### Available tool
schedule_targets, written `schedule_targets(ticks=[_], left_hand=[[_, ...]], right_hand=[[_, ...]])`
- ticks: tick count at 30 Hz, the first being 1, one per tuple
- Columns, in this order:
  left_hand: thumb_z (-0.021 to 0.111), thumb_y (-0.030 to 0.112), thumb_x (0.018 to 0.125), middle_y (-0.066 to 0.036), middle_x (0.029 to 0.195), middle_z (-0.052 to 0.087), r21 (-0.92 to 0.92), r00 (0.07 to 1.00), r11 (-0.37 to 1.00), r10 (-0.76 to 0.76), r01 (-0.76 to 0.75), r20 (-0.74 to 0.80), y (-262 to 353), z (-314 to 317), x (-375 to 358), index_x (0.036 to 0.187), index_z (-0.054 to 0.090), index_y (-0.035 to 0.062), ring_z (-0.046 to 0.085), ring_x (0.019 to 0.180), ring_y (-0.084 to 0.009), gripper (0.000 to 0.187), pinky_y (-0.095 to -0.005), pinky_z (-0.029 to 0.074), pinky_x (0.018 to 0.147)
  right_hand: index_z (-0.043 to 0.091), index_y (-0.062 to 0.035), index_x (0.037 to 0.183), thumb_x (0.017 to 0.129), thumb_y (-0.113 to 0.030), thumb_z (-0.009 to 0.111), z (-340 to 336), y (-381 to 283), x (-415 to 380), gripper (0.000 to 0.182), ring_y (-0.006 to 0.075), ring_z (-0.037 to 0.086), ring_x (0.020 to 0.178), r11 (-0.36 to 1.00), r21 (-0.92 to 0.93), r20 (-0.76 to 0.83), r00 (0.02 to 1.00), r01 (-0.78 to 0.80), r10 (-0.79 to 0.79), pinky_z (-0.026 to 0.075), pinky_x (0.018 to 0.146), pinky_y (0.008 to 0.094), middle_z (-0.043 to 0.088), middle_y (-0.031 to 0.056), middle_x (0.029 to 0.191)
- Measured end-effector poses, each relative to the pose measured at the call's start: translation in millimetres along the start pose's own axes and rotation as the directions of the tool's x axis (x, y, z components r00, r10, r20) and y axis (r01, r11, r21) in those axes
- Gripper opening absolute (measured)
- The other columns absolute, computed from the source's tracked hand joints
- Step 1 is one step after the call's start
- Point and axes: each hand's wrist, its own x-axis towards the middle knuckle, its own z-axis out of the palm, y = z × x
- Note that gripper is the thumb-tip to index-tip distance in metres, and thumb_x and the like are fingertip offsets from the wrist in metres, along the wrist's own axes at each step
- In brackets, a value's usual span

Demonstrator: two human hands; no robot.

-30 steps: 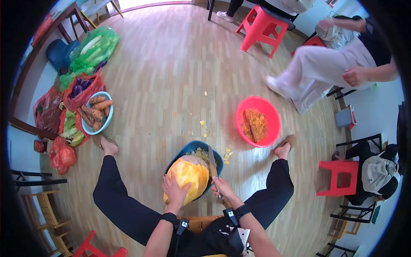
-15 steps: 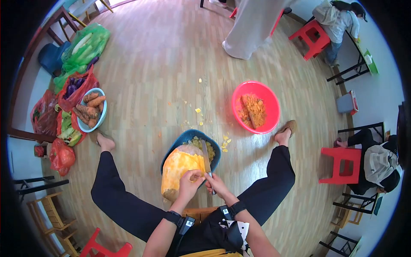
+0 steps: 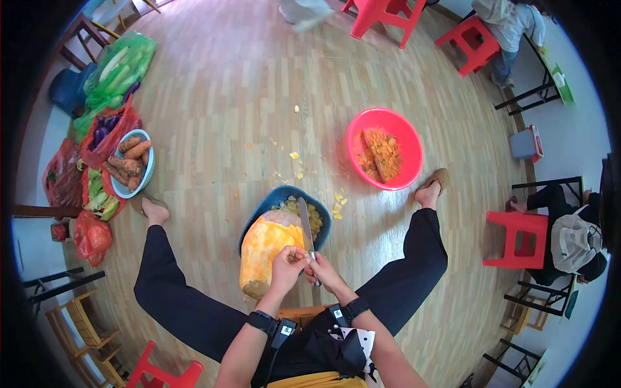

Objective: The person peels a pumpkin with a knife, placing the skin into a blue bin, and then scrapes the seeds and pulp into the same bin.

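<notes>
A knife (image 3: 306,223) points away from me, its handle in my right hand (image 3: 325,271), whose fingers are wrapped round it. Close beside the handle, my left hand (image 3: 289,266) has its fingers pinched together; what they hold, if anything, is too small to tell. A large peeled orange-yellow gourd (image 3: 264,249) leans on the blue basin (image 3: 255,213), partly behind my left hand. Inside the basin, next to the blade, are yellowish-green pieces (image 3: 314,218).
A pink basin (image 3: 414,155) with orange shreds stands ahead on the right. Carrots (image 3: 129,169) in a light blue basket and bagged vegetables (image 3: 116,68) line the left. Peel scraps lie on the floor. Red stools (image 3: 517,239) and seated people (image 3: 563,239) are on the right.
The person in a long pale garment has moved left and mostly out of the top of the view, uncovering a red stool. My hands and the knife keep nearly the same pose beside the gourd.
</notes>
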Motion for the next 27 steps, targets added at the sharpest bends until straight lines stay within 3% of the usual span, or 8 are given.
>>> schedule_targets(ticks=[7, 13, 15, 22, 24, 27], left_hand=[[0.067, 0.001, 0.072, -0.003, 0.073, 0.058, 0.016, 1.0, 1.0, -0.016, 0.016, -0.013, 1.9, 0.9, -2.7, 0.083, 0.053, 0.0024, 0.054, 0.065, -0.008, 0.018, -0.022, 0.046, 0.062], [0.066, 0.001, 0.073, -0.003, 0.073, 0.058, -0.109, 0.997, 0.993, -0.05, 0.055, 0.054, -0.3, -2.4, -5.4, 0.082, 0.052, 0.0026, 0.056, 0.062, -0.0078, 0.016, -0.0212, 0.047, 0.057], [0.062, 0.0, 0.078, -0.005, 0.077, 0.058, -0.058, 0.997, 0.998, -0.012, 0.017, 0.079, 2.5, -3.4, -6.3, 0.085, 0.05, 0.0008, 0.056, 0.064, -0.0098, 0.014, -0.0231, 0.048, 0.059], [0.062, 0.0, 0.078, -0.004, 0.076, 0.057, -0.081, 0.998, 0.997, 0.013, -0.008, 0.063, 12.4, 1.3, -14.1, 0.084, 0.049, 0.0012, 0.055, 0.063, -0.0092, 0.014, -0.023, 0.048, 0.059], [0.062, 0.0, 0.078, -0.004, 0.076, 0.055, -0.16, 0.997, 0.987, 0.015, -0.003, 0.078, 20.4, 2.2, -17.6, 0.084, 0.049, 0.0019, 0.055, 0.062, -0.0088, 0.014, -0.0226, 0.048, 0.058], [0.064, 0.002, 0.076, -0.003, 0.071, 0.055, -0.089, 0.998, 0.996, -0.028, 0.032, 0.049, 29.6, 3.1, -18.6, 0.085, 0.05, 0.0039, 0.054, 0.058, -0.0071, 0.017, -0.0199, 0.047, 0.052]], right_hand=[[0.039, -0.0098, 0.099, 0.09, -0.036, 0.045, -2.0, 2.4, 0.0, 0.028, 0.0076, 0.037, 0.047, 0.998, 0.061, 0.043, 0.999, -0.005, 0.002, 0.033, 0.042, 0.0212, 0.039, -0.0017, 0.064], [0.04, -0.0108, 0.097, 0.087, -0.038, 0.05, 1.2, -2.5, -5.8, 0.031, 0.0068, 0.039, 0.047, 0.983, 0.182, 0.1, 0.995, -0.005, -0.014, 0.035, 0.042, 0.0213, 0.039, -0.0026, 0.063], [0.041, -0.0111, 0.098, 0.088, -0.038, 0.049, 3.1, -3.5, -7.3, 0.029, 0.0071, 0.04, 0.048, 0.977, 0.212, 0.103, 0.995, -0.016, -0.006, 0.036, 0.042, 0.0216, 0.04, -0.0024, 0.064], [0.042, -0.0118, 0.101, 0.089, -0.036, 0.047, 10.2, -12.6, -18.5, 0.027, 0.0081, 0.043, 0.05, 0.947, 0.313, 0.164, 0.986, -0.072, 0.021, 0.037, 0.042, 0.0217, 0.042, -0.0016, 0.065], [0.042, -0.0118, 0.101, 0.089, -0.036, 0.047, 12.7, -14.6, -21.2, 0.027, 0.0081, 0.043, 0.05, 0.932, 0.353, 0.19, 0.982, -0.08, 0.012, 0.036, 0.042, 0.0215, 0.042, -0.0016, 0.065], [0.042, -0.0116, 0.101, 0.089, -0.037, 0.047, 17.4, -18.2, -22.5, 0.028, 0.0081, 0.043, 0.05, 0.928, 0.367, 0.179, 0.984, -0.064, -0.003, 0.036, 0.042, 0.0213, 0.042, -0.0016, 0.065]])
